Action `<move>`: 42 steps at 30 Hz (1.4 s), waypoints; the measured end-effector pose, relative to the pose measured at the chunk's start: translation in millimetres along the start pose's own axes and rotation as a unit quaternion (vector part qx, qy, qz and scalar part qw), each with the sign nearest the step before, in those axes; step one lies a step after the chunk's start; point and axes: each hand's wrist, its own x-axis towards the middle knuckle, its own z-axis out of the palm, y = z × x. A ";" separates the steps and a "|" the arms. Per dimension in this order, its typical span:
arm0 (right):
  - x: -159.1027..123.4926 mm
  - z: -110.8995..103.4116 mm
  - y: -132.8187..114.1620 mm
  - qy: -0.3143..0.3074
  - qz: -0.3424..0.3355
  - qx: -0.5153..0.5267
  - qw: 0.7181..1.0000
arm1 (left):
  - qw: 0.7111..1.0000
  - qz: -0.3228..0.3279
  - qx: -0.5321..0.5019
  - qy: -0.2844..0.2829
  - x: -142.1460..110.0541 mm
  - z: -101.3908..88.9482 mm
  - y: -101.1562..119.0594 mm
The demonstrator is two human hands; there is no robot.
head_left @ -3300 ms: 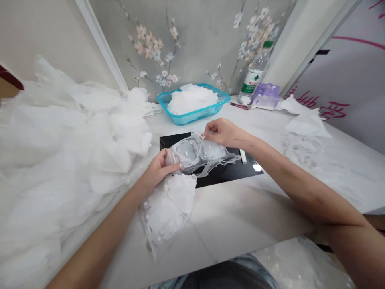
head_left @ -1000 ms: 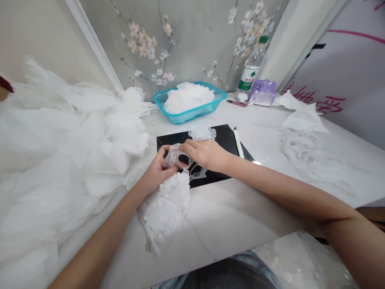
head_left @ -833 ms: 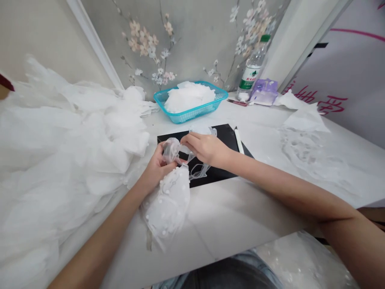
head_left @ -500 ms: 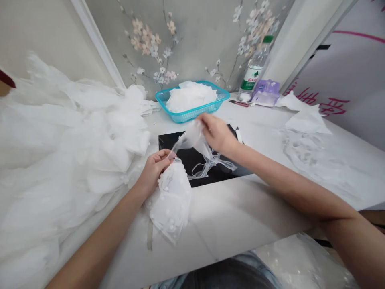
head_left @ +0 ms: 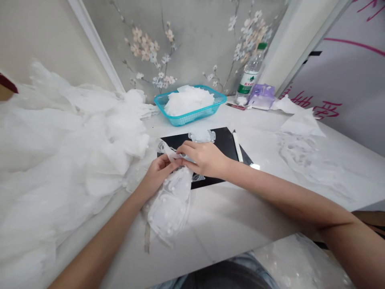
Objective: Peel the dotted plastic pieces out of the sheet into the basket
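Curling the fingers [head_left: 185, 150] of the right hand [head_left: 204, 158] over a sheer white mesh strip [head_left: 170, 153], pinching the same strip from below with the left hand [head_left: 158, 175], palm turned upward, both forearms reaching inward across the surface [head_left: 228, 216]; holding a dotted tulle panel [head_left: 170, 208] just below the left hand, its lower end lying on the surface, its upper part overlapping the edge of a black mat [head_left: 224, 136], near a heap of white tulle [head_left: 66, 140].
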 end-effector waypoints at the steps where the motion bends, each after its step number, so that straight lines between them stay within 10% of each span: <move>1: -0.3 0.3 0.5 -0.001 -0.003 -0.010 1.000 | 1.000 0.001 0.007 0.002 -0.4 0.5 0.2; 11: 1.6 3.7 3.6 0.003 0.025 0.037 0.999 | 0.986 0.074 0.132 0.064 -1.7 1.0 3.6; 24: 10.2 7.0 84.9 0.316 0.224 0.265 0.883 | 0.996 0.019 0.071 0.042 1.4 -0.3 3.8; 31: 6.6 17.1 80.6 0.303 0.295 0.313 0.850 | 0.992 0.019 0.116 0.056 1.0 3.3 4.2; 36: 5.5 20.0 41.0 0.162 0.215 0.337 0.902 | 0.991 0.072 0.091 0.063 -1.7 6.7 5.0; 42: 9.5 9.0 19.0 0.073 0.195 0.382 0.900 | 0.991 0.116 0.053 0.038 -6.7 3.3 3.8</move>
